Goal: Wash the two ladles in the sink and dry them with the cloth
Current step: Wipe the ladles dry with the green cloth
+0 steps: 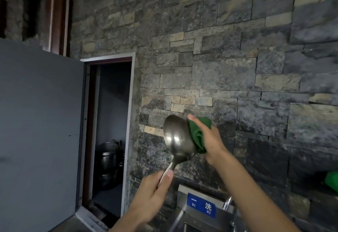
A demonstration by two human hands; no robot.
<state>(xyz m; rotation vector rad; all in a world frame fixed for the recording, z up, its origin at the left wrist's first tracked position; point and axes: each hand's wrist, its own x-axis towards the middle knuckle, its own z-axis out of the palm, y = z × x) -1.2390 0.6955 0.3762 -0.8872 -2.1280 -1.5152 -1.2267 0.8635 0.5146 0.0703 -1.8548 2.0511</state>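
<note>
Above the sink (184,219), the left hand (150,197) grips the ladle (178,139) by its handle; the right hand (210,140) pinches a green cloth (198,133) against the bowl.

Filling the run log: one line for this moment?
phase: drying | left hand: grips ladle handle | right hand: presses green cloth on bowl

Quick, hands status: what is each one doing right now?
Left hand: closed round the ladle handle, holding it up.
Right hand: closed on the green cloth, pressing it against the ladle bowl.
</note>
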